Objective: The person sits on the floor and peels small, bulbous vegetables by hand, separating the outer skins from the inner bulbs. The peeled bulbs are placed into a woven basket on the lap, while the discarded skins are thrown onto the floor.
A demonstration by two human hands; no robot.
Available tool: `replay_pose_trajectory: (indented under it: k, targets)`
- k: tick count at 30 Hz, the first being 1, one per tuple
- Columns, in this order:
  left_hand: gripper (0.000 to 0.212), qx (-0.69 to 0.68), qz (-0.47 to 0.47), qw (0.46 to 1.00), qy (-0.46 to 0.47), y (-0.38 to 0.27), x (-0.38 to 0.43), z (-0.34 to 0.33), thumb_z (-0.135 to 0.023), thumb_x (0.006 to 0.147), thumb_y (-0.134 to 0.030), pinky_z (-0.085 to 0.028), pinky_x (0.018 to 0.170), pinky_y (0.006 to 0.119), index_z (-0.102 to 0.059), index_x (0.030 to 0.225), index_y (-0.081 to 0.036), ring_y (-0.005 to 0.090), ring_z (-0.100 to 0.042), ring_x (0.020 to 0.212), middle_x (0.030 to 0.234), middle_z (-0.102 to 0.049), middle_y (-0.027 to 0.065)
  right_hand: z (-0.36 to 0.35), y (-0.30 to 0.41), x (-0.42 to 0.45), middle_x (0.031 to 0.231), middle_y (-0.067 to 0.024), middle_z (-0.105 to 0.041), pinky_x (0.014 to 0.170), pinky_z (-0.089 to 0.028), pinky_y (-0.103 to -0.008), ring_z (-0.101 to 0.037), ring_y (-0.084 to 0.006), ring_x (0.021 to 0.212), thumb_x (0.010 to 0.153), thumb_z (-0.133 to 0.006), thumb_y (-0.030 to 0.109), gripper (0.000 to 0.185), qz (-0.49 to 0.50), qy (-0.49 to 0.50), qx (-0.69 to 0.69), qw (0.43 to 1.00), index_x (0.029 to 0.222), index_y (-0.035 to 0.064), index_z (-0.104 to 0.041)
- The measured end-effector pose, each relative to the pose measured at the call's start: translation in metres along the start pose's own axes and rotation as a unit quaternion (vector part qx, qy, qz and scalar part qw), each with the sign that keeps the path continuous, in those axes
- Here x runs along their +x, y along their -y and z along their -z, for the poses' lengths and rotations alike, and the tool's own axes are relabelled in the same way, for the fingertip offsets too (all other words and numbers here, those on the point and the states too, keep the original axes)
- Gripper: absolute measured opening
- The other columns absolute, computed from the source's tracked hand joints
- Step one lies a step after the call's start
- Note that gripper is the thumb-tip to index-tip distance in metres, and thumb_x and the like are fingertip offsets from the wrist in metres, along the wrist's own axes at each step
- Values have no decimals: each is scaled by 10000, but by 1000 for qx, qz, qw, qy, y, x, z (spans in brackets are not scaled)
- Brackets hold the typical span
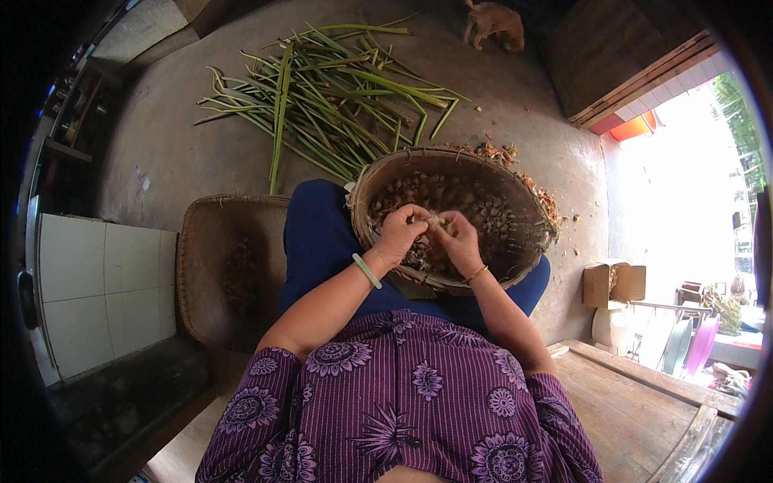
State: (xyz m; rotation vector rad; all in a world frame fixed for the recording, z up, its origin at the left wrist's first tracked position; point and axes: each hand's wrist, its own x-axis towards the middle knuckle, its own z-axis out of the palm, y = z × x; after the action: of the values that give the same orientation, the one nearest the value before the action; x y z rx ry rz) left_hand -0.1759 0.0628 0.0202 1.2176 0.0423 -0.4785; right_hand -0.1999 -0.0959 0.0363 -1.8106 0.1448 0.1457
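A large round woven bamboo basket (386, 163) stands between my knees, partly filled with small brownish bulbs or tubers (492, 215) whose exact kind I cannot tell. Over its near half, my left hand (403, 232) and my right hand (460, 240) meet at the fingertips. Between them they pinch a small pale piece (436, 221), slightly blurred. The left wrist wears a pale green bangle, the right a thin gold-coloured one. Beside my left leg lies a shallow woven scoop basket (202, 265) with a few dark reddish pieces inside.
Long green stalks (338, 90) lie heaped on the concrete floor beyond the basket. Dry peelings (540, 196) cling around its far right rim. A small brown dog (495, 25) stands farther back. At right are a cardboard box (613, 284) and a wooden panel (628, 404); white tiles (105, 290) edge the left.
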Motion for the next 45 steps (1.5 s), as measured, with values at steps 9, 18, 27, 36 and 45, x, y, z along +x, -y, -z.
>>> replay_pose_trajectory:
  k: [9, 18, 27, 36, 45]
  targets:
    - [181, 5, 20, 1000, 13, -12, -4, -7, -594, 898, -123, -470, 684, 244, -533, 1034, -20, 91, -538, 753, 880, -560, 24, 1, 4, -3, 751, -11, -621, 584, -444, -223, -512, -59, 641, 810, -703, 109, 179, 103, -37, -88, 990, 937, 22, -610]
    - [140, 107, -8, 994, 25, 14, 6, -2, -466, 968, -134, -493, 640, 264, -518, 1026, -17, 109, -572, 766, 900, -577, 48, 2, 9, -2, 835, -4, -634, 648, -472, -223, -551, -58, 733, 845, -665, 96, 159, 46, 8, -13, 999, 979, 16, -632]
    - [185, 248, -1, 968, 31, 2, 0, -7, -452, 965, -144, -486, 554, 297, -511, 1006, 26, 152, -585, 607, 764, -595, 95, 8, -9, 0, 959, -81, -672, 751, -506, -276, -641, -159, 860, 802, -670, 20, 240, 87, 28, -81, 992, 1041, 31, -656]
    - [166, 280, -23, 957, 71, 10, 1, -7, -420, 946, -111, -458, 507, 317, -486, 924, 39, 159, -567, 537, 678, -558, 102, 17, 1, -2, 868, -91, -648, 675, -480, -267, -606, -182, 766, 764, -675, -19, 221, 145, 50, -141, 978, 976, 41, -678]
    - [172, 388, -116, 914, 16, 23, 6, -7, -452, 891, -111, -423, 584, 427, -476, 851, 55, 327, -542, 621, 691, -522, 211, 10, -4, -1, 856, -86, -648, 616, -468, -266, -579, -169, 679, 767, -651, -14, 215, 199, 31, -122, 972, 970, 54, -670]
